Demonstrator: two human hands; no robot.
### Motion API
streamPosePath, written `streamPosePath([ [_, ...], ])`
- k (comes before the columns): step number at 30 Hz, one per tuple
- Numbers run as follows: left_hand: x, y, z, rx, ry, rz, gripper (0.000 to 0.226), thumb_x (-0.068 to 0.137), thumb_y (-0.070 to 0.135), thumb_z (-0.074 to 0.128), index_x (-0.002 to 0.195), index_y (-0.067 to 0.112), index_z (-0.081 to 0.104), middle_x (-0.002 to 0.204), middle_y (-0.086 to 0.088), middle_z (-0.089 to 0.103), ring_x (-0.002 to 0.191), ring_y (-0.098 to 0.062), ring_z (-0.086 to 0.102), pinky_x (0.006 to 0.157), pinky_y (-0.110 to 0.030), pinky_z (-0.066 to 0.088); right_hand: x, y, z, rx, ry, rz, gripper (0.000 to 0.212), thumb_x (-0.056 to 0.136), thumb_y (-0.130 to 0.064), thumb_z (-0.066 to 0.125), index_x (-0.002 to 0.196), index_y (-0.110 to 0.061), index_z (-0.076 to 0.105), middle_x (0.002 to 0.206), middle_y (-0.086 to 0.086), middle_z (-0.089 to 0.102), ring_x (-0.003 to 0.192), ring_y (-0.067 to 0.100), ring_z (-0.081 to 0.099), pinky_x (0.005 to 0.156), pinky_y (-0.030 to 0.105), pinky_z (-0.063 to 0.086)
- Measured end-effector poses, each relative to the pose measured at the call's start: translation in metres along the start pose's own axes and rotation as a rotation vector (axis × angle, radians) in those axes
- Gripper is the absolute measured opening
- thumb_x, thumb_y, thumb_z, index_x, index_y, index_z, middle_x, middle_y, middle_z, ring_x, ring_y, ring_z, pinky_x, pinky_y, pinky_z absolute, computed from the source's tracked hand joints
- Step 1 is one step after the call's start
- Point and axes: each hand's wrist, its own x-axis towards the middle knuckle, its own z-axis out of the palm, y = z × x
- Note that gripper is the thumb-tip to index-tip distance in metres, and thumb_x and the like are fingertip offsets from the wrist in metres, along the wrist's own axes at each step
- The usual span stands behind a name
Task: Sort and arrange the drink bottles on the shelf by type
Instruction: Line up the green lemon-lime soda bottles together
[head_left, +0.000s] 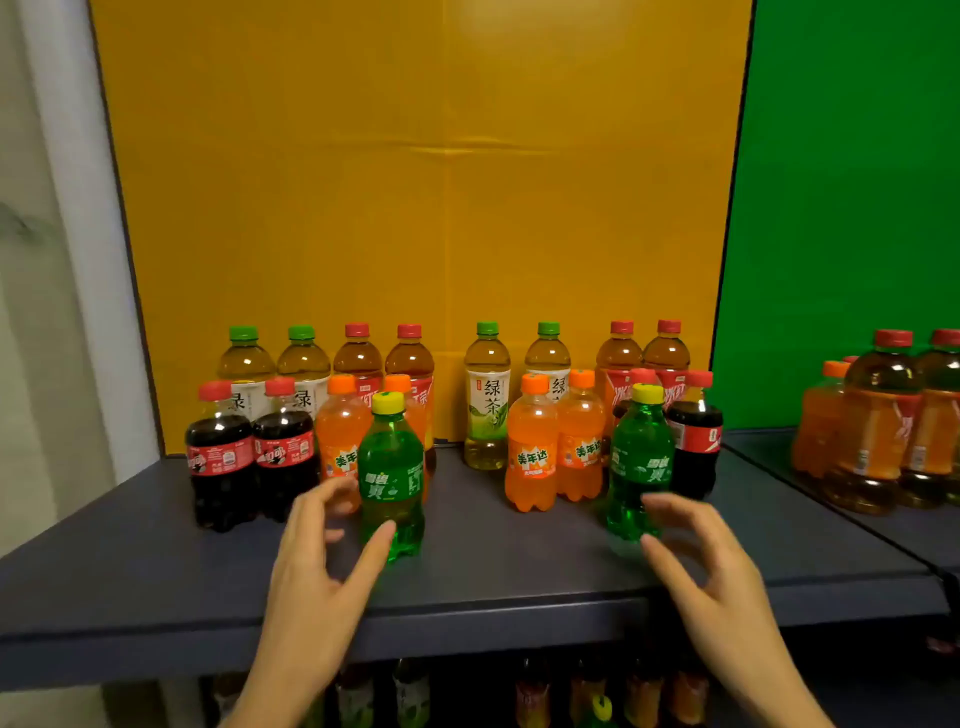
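Observation:
Two groups of drink bottles stand on a dark blue-grey shelf (156, 571). In the left group are two colas (221, 467), orange sodas (340, 431), green teas (244, 364) and red-capped teas (358, 358). A green soda bottle with a yellow cap (390, 478) stands in front of them. My left hand (322, 561) is spread around its base, thumb against it, fingers apart. The right group holds green teas (487, 400), orange sodas (531, 452), red-capped teas (667, 353) and a cola (695, 441). My right hand (701, 561) is spread beside a second green soda (640, 467), fingertips at its side.
A yellow back panel (415, 208) closes the shelf behind; a green panel (841, 208) backs the neighbouring shelf on the right, where more tea and orange bottles (872, 426) stand. Several bottles sit on the lower shelf (530, 691). Bare shelf lies between the two groups and along the front edge.

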Motion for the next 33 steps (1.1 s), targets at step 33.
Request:
streamPosePath([
  [33,0.049,0.014,0.074,-0.489,-0.343,-0.198,0.058,0.048,0.027,0.085,0.098,0.032,0.057,0.09,0.004,0.069,0.082,-0.007,0.066,0.069,-0.025,0.049,0.033,0.009,-0.004,0.212,0.184,0.457,0.043,0.064,-0.032,0.08,0.102,-0.027,0.059,0.096,-0.002,0.069,0.089,0.015,0.066,0.076,0.036,0.056],
])
